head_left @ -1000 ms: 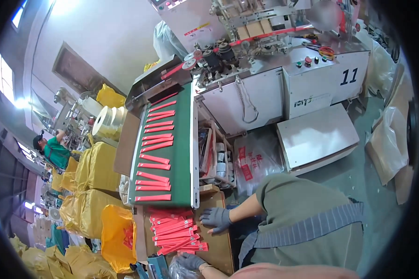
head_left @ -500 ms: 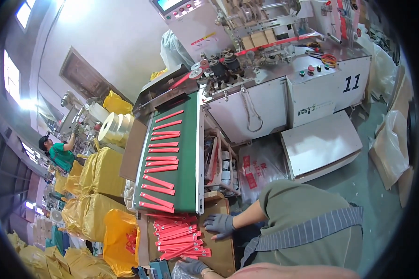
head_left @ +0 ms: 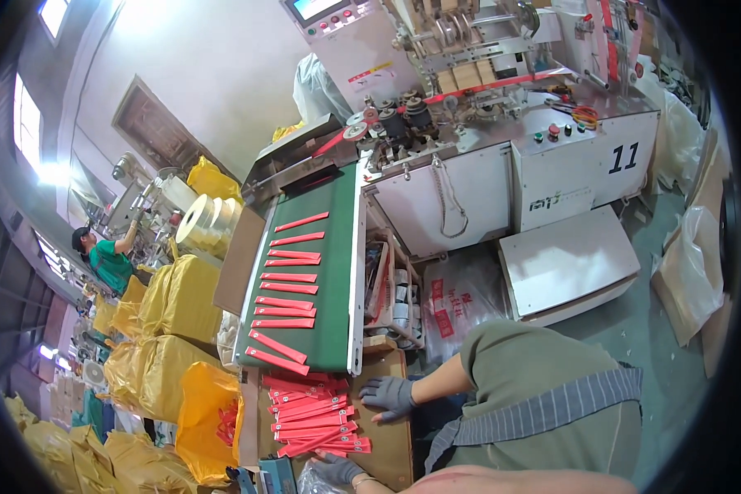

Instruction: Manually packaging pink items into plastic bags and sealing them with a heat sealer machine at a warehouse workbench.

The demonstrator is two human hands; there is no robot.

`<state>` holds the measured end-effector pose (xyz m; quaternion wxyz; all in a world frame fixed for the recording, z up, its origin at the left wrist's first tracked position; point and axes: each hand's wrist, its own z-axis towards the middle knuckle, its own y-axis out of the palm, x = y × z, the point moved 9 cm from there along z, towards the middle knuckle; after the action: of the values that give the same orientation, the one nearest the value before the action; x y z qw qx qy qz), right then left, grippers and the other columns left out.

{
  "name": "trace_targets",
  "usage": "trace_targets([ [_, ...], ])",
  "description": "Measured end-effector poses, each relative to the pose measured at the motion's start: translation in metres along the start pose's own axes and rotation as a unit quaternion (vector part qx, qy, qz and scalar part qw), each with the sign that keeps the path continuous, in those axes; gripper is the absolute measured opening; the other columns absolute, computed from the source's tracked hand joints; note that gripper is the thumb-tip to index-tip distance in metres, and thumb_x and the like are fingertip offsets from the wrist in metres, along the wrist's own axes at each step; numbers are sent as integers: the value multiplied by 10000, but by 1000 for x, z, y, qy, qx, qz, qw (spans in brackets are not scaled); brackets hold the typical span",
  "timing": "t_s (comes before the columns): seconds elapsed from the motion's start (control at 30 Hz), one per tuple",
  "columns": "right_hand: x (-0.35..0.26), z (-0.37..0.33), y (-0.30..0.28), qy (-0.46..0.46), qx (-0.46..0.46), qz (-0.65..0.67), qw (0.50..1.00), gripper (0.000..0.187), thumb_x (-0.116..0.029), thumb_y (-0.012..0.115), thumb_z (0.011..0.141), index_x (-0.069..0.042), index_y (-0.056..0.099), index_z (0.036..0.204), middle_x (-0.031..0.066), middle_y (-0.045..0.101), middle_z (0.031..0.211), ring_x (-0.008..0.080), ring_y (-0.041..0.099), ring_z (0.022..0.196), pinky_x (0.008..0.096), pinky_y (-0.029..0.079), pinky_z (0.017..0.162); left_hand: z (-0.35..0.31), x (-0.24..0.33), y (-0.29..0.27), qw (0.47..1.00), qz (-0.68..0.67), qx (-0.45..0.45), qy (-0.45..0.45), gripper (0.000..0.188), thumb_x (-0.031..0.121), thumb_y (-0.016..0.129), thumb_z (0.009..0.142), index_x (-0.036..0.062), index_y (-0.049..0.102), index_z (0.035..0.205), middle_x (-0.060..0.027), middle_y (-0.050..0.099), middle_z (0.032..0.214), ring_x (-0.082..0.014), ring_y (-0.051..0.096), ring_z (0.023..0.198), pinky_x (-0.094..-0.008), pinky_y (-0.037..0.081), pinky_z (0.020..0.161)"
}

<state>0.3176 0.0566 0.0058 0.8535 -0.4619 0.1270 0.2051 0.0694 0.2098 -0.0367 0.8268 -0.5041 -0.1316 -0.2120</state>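
A loose pile of slim red packets [head_left: 309, 416] lies in a shallow cardboard box [head_left: 393, 454] at the belt's near end. My right hand [head_left: 387, 398], in a grey glove with bare fingertips, rests flat on the box's cardboard beside the pile, fingers apart. At the pile's near side is my left hand [head_left: 336, 469], gloved alike, with its fingers stretched toward the lowest packets; part of it is hard to make out. Clear plastic [head_left: 314, 480] lies just beside it. More red packets [head_left: 285, 312] sit crosswise in a row on the green conveyor belt [head_left: 333, 247].
A white packaging machine [head_left: 436, 206] stands beyond the belt. Under it are a basket [head_left: 399, 305] of rolls and a white box [head_left: 568, 259]. Yellow sacks [head_left: 185, 300] and an orange bag [head_left: 206, 420] line the left. A person in green [head_left: 111, 263] stands far left.
The packets on the belt have shifted slightly toward the box. My view has tilted a little. Both hands stay in nearly the same places.
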Motion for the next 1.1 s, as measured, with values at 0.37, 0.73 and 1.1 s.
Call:
trace_targets([
  [0.37, 2, -1, 1, 10, -10, -4, 1000, 493, -452, 573, 799, -19, 556, 1033, 175, 528, 1120, 356, 508, 1019, 434, 423, 881, -1, 16, -10, 999, -32, -29, -24, 640, 465, 398, 951, -131, 543, 1137, -285, 555, 1181, -396, 520, 1115, -414, 400, 976],
  [0.73, 4, 0, 0, 6, 13, 9, 1000, 497, -458, 558, 800, -13, 550, 1021, 177, 529, 1101, 358, 513, 1003, 441, 418, 875, -1, 19, -10, 997, -47, -43, -32, 645, 473, 384, 952, -114, 523, 1182, -275, 541, 1210, -389, 514, 1134, -405, 399, 978],
  [1.1, 0, -1, 12, 10, -30, 6, 999, 511, -486, 572, 774, -34, 557, 1013, 182, 528, 1139, 370, 517, 1028, 455, 418, 874, -6, 18, -23, 999, -31, -40, -10, 568, 421, 435, 948, -86, 534, 1186, -254, 536, 1230, -380, 508, 1140, -412, 392, 982],
])
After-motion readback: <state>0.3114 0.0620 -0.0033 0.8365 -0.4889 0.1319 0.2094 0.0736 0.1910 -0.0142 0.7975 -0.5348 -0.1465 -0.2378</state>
